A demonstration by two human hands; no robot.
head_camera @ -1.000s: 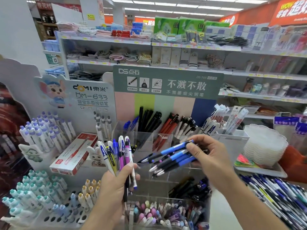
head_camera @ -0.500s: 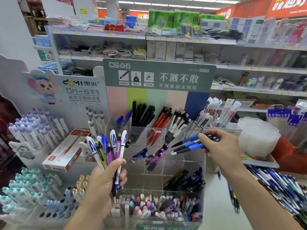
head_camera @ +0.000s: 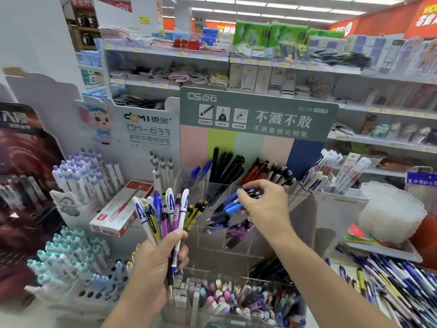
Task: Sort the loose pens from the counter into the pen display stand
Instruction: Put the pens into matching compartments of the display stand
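Note:
My left hand grips a fanned bunch of mixed pens, white, purple, blue and yellow, held upright in front of the clear acrylic pen display stand. My right hand pinches a few blue pens by their upper ends, their tips pointing down-left into a middle compartment of the stand. Purple pens lie in the neighbouring compartment. A heap of loose pens covers the counter at the lower right.
A green sign board tops the stand, with black and red pens in its back row. Racks of white-capped pens and a red-white box stand left. A stack of white trays sits right. Erasers and pens fill the front bin.
My right hand has carried the blue pens left and down from the stand's right side into a middle compartment. My left hand has kept its bunch, raised slightly.

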